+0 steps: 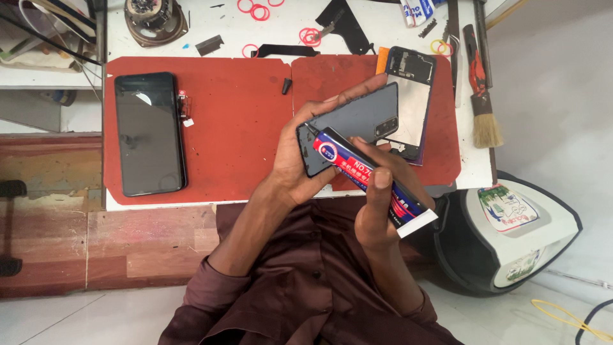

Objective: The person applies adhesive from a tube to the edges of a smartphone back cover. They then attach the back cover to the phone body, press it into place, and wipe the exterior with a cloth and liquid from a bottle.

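Above the mat's (242, 128) near edge, the left hand (300, 167) grips the grey back cover (357, 121) while the right hand (377, 214) squeezes the glue tube (364, 176), nozzle at its left edge; a hard squeeze could smear glue inward

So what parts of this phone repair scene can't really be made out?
All in the head view:
- The tip of the glue tube against the grey back cover: too small to tell whether glue comes out.
- The cover's lower edge: hidden by the left hand and the tube.
- The tube's middle: wrapped by the right hand.
- The round metal part at the top: cut off by the frame edge.
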